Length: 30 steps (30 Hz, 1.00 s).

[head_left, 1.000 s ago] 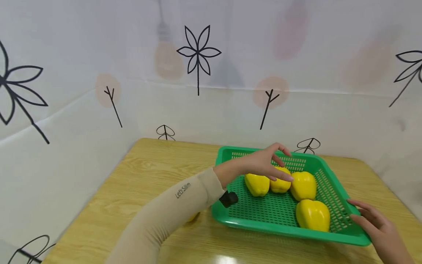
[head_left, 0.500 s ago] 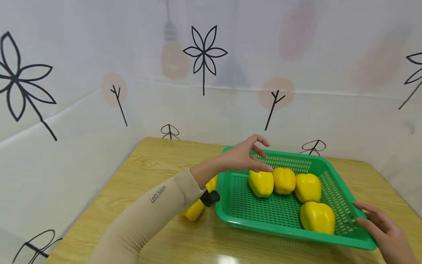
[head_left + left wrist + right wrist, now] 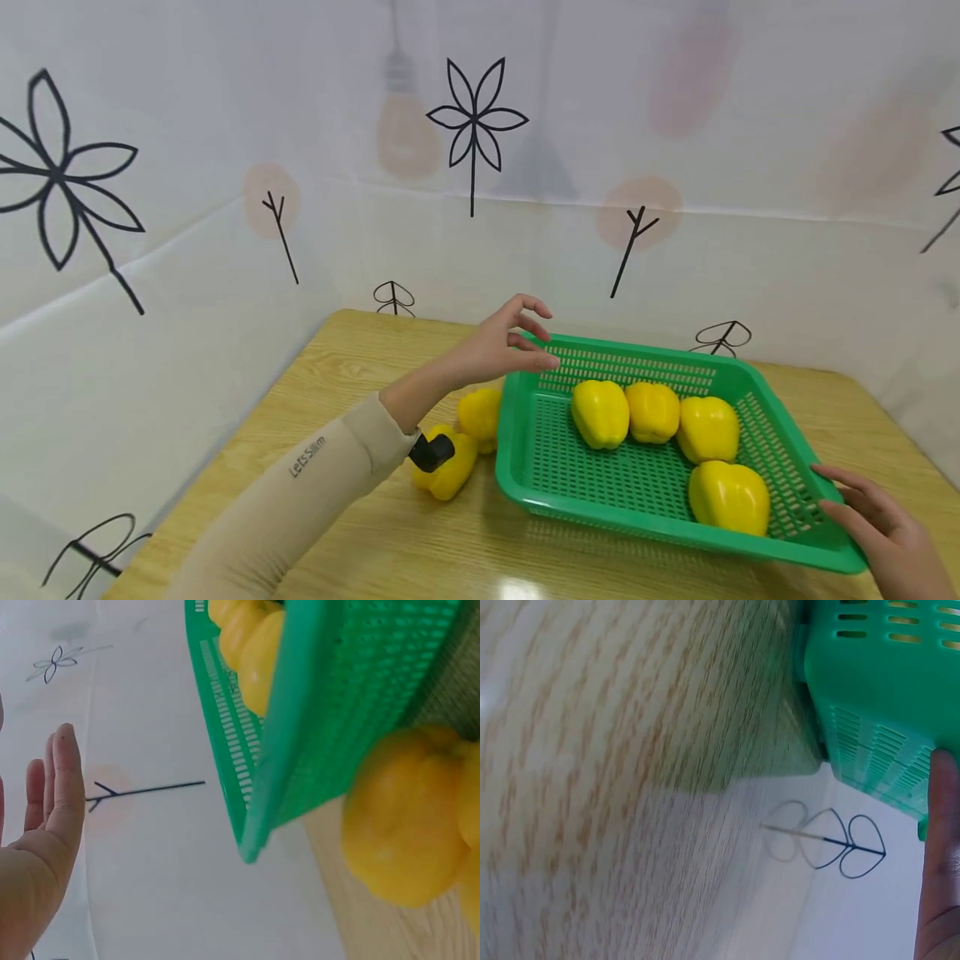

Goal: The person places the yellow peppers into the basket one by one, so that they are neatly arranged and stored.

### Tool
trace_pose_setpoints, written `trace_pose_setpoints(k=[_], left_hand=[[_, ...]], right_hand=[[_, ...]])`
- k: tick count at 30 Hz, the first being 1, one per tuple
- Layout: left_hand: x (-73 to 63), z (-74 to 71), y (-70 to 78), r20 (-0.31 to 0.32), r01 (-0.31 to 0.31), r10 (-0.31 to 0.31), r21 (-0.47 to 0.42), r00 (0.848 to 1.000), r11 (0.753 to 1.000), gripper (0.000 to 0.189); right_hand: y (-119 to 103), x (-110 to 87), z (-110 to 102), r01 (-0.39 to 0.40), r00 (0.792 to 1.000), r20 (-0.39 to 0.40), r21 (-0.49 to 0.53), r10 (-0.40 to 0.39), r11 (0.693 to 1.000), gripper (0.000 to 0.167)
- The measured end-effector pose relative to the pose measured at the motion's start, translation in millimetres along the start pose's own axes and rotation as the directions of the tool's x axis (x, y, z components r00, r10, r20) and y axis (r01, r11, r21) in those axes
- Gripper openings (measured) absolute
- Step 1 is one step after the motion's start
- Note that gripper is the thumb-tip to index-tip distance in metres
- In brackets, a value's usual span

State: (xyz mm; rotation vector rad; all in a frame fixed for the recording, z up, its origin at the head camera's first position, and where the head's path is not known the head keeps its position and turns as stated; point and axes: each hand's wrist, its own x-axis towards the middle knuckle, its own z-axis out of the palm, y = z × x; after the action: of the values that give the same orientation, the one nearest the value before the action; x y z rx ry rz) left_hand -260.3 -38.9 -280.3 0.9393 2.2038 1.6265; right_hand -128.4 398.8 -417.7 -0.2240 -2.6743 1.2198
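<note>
My left hand (image 3: 501, 340) hovers in the air by the back left corner of the green plastic basket (image 3: 652, 525), its fingers loosely bent with nothing between them. In the left wrist view that hand (image 3: 52, 817) is apart from the basket's rim (image 3: 259, 802). My right hand (image 3: 885, 525) holds the basket's right rim, thumb over the edge; a straight finger (image 3: 943, 825) lies along the outer wall in the right wrist view. Several yellow bell peppers (image 3: 602, 414) lie inside the basket, in its middle and right. Two more bell peppers (image 3: 450, 467) lie on the table left of it, partly behind the left wrist.
The basket stands on a wood-grain table (image 3: 390, 542). A pale cloth backdrop (image 3: 360, 242) with printed flowers and twigs rises behind and to the left. A black wrist camera (image 3: 432, 454) is strapped under the left sleeve (image 3: 300, 492).
My left hand has moved left, from over the peppers in the basket to the basket's left side, uncovering the two peppers on the table. My right hand stays at the right rim.
</note>
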Motion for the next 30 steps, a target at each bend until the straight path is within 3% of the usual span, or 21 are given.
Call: trace_pose_setpoints(k=[4, 10, 22, 30], left_hand=[[-10.8, -10.8, -9.8, -0.04, 0.009, -0.008, 0.031, 0.999, 0.999, 0.048], [-25.7, -20.2, -24.0, -0.083, 0.014, -0.01, 0.038, 0.997, 0.999, 0.045], [-49.8, -28.7, -55.8, -0.092, 0.002, 0.003, 0.057, 0.996, 0.998, 0.047], [-62.2, -31.9, -74.3, -0.124, -0.029, 0.039, 0.081, 0.992, 0.996, 0.041]], right_hand=[[1.3, 2.3, -0.1, -0.045, 0.999, 0.01, -0.02, 0.045, 0.999, 0.043], [2.8, 1.8, -0.5, -0.026, 0.999, -0.023, -0.026, 0.025, 0.999, 0.042], [-2.3, -1.9, 2.6, -0.002, 0.998, -0.068, 0.021, 0.003, 1.0, 0.04], [-1.1, -1.7, 1.1, -0.026, 0.999, -0.039, -0.016, 0.025, 1.0, 0.042]])
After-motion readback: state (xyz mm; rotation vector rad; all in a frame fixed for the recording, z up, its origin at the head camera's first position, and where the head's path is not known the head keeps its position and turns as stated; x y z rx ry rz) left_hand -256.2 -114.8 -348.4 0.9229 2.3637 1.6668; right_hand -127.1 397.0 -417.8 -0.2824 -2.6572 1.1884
